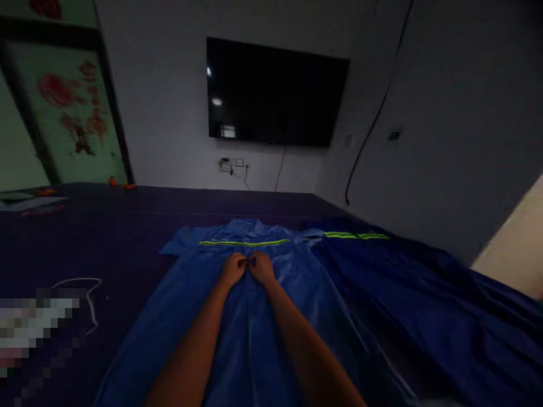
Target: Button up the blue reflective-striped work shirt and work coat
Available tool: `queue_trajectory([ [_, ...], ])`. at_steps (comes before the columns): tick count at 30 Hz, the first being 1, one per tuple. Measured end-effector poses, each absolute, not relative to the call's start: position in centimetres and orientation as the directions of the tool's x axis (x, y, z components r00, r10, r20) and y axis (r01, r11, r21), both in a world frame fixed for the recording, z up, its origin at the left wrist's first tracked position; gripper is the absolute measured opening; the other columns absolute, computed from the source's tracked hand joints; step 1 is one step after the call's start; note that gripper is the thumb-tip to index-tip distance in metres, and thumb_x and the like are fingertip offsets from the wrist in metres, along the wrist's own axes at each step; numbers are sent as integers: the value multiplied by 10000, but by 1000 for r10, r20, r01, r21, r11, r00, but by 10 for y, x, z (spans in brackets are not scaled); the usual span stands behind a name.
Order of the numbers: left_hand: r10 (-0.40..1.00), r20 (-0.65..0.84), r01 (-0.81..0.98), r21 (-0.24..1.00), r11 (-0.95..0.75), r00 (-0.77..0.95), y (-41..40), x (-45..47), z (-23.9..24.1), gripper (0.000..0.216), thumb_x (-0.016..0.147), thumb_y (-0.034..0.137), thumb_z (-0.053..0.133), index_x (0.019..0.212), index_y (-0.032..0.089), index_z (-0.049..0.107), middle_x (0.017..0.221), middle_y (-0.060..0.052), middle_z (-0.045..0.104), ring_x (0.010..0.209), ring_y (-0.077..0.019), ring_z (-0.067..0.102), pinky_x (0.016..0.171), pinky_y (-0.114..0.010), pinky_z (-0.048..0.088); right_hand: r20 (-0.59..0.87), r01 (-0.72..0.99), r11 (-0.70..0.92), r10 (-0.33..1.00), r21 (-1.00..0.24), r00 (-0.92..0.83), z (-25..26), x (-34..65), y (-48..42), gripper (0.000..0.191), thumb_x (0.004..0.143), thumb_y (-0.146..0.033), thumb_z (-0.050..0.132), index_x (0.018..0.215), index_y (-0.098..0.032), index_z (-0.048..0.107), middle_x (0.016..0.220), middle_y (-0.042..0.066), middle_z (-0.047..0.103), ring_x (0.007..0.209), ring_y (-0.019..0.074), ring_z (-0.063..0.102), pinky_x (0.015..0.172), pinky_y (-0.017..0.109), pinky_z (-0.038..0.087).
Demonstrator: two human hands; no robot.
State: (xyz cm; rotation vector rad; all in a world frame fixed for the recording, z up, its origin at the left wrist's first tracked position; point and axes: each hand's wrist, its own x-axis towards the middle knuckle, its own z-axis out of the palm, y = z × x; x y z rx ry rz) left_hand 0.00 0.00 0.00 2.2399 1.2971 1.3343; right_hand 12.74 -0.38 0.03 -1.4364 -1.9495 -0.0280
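Observation:
A blue short-sleeved work shirt lies flat in front of me, its collar pointing away and a yellow-green reflective stripe across the chest. My left hand and my right hand meet at the front placket, just below the stripe. The fingers of both are closed in a pinch on the placket. A button, if one is between the fingertips, is too small and dark to make out. Both forearms stretch over the lower part of the shirt.
A darker blue garment with a similar stripe lies to the right, touching the shirt's sleeve. At left are a white cord and a blurred-out object on the dark purple surface. A television hangs on the far wall.

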Motion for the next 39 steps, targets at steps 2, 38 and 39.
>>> queue_trajectory([
  [2, 779, 600, 576, 576, -579, 183, -1, -1, -1, 233, 691, 33, 473, 748, 145, 669, 770, -36, 610, 747, -126, 547, 721, -255, 450, 543, 845, 388, 828, -368, -143, 0, 127, -4, 157, 753, -164, 499, 823, -154, 640, 930, 72, 640, 935, 169, 551, 835, 242, 362],
  [38, 815, 563, 749, 479, -457, 138, -5, 3, 0, 160, 692, 21, 507, 601, 113, 601, 719, -30, 546, 710, -109, 521, 688, -232, 408, 552, 816, 431, 816, -385, -171, 3, 127, -6, 171, 729, -99, 517, 850, -166, 617, 1015, 73, 616, 1003, 174, 526, 861, 250, 365],
  [39, 818, 558, 753, 476, -454, 140, -5, 3, 0, 159, 692, 21, 507, 603, 113, 600, 720, -30, 547, 709, -109, 521, 689, -233, 410, 553, 813, 433, 816, -390, -169, 3, 128, -7, 172, 727, -99, 517, 848, -167, 619, 1011, 71, 619, 1003, 174, 528, 868, 253, 364],
])
